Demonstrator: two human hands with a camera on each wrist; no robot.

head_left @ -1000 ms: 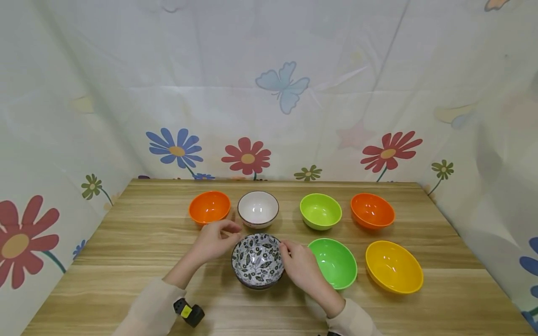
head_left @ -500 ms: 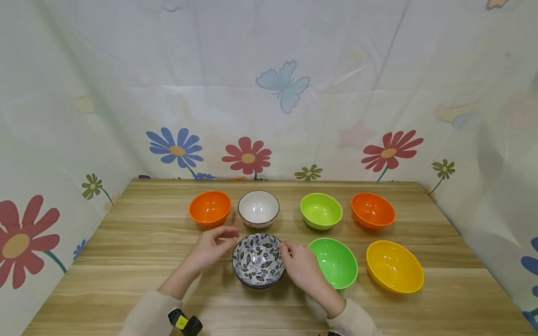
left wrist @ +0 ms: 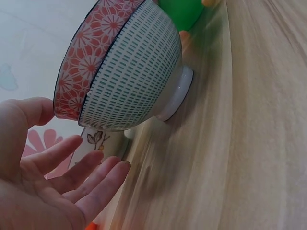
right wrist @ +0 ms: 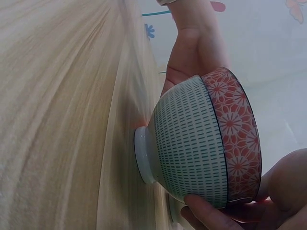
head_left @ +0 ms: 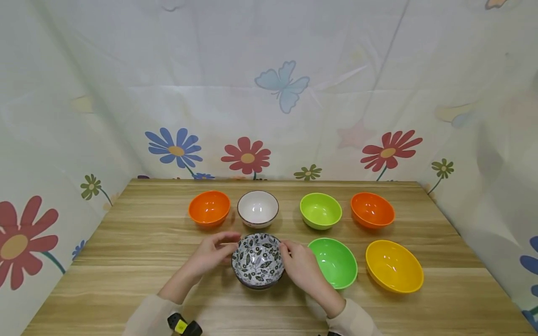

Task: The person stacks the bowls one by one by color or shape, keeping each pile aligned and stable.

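Note:
A patterned bowl stands at the front middle of the table, dark leaves on white inside. Outside, the wrist views show a red flower band under the rim, rows of green dashes and a white foot. My right hand grips its right edge, thumb at the rim and fingers against the outer wall. On the opposite side is my left hand, its thumb tip right at the rim. The other left fingers stretch out loosely beside the bowl's wall.
Behind the patterned bowl stand an orange bowl and a white bowl. To the right are a lime bowl, a second orange bowl, a green bowl and a yellow bowl. A printed curtain rises behind the table.
My left hand has come a little nearer the front, away from the orange bowl, with its fingers now closer to the patterned bowl's left rim. Right hand and bowls stay put.

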